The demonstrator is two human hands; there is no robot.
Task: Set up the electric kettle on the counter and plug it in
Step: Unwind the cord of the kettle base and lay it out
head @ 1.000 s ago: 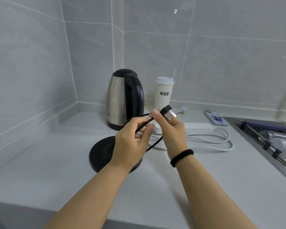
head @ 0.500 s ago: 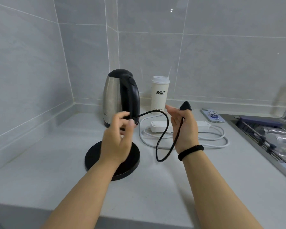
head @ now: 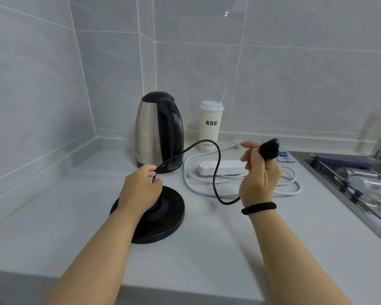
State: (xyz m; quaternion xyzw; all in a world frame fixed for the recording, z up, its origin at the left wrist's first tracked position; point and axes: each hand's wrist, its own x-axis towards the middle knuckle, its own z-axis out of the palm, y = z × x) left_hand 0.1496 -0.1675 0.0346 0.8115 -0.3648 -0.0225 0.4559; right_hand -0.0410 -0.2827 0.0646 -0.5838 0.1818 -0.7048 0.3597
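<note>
Your left hand (head: 141, 190) pinches the black cord (head: 216, 170) just above the round base (head: 163, 216), which lies flat on the counter (head: 207, 249). Your right hand (head: 259, 179) holds the blurred plug (head: 269, 148) raised, grip closed around it, forefinger extended; the cord loops slack between both hands. The kettle (head: 158, 133) stands upright behind the base, off it, near the tiled corner. Right of the kettle: a lidded paper cup (head: 210, 126); in front of the cup, a white power strip (head: 222, 168) with its coiled cable. A phone (head: 286, 157) lies beyond your right hand, and the sink (head: 361, 183) occupies the right edge
</note>
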